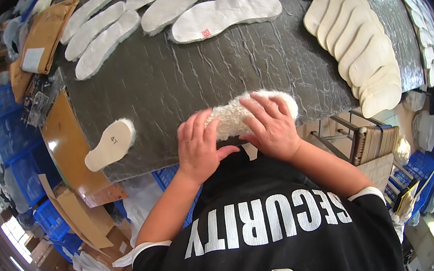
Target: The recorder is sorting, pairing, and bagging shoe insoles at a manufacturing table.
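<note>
A fluffy cream-white fleece insole [230,118] lies crosswise at the near edge of the dark worktable, pile side up. My left hand [196,145] rests over its left end, fingers stretched out and thumb pointing inward. On the right part of the same insole lies my right hand [272,127], its fingers spread across the pile. Both palms face down, and the insole's left tip is hidden under my left fingers. Farther left, a single beige-backed insole [111,145] with handwritten marking and a fleece fringe lies apart.
White insoles [226,18] line the table's far side. A fanned stack of cream insoles [361,42] runs along the right. Brown paper packaging [41,46] sits far left, above blue crates [15,140]. A woven-seat stool [374,145] stands below the table's right edge.
</note>
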A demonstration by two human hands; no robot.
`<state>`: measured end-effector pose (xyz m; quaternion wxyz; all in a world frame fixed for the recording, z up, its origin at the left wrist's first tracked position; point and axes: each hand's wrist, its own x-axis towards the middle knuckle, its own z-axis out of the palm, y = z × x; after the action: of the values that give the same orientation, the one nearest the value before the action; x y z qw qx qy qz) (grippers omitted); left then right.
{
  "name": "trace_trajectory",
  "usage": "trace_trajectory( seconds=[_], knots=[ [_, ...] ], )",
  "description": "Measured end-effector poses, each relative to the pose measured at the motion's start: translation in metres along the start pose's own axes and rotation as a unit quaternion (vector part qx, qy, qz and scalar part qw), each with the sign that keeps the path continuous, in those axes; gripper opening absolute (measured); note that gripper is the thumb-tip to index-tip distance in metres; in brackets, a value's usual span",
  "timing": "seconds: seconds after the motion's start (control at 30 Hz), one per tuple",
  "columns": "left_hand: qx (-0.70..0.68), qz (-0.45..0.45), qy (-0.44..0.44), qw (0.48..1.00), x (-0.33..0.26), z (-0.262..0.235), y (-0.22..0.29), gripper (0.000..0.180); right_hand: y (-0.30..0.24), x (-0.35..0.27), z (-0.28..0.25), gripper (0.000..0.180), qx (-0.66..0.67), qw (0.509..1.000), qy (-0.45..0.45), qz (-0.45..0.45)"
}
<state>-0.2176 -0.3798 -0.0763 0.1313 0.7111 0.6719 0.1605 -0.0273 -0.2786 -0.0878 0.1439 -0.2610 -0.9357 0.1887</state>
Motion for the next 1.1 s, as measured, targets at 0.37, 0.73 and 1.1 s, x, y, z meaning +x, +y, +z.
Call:
trace_trajectory(
  seconds=[0.37, 0.73, 1.1],
  knots=[
    [0.019, -0.041, -0.083, 0.995, 0.021, 0.04, -0.002, 0.085, 0.012, 0.029, 0.018, 0.083, -0.059, 0.983, -0.145, 0.095],
    [-0.198, -0.091, -0.014, 0.976, -0.019, -0.076, -0.045, 0.028, 0.034, 0.008, 0.013, 0.024, 0.173, 0.957, 0.185, 0.139],
    [-0.211, -0.385, -0.136, 0.888, -0.121, -0.178, -0.251, 0.033, 0.005, 0.031, 0.045, 0.023, 0.018, 0.993, 0.086, 0.08]
  ],
)
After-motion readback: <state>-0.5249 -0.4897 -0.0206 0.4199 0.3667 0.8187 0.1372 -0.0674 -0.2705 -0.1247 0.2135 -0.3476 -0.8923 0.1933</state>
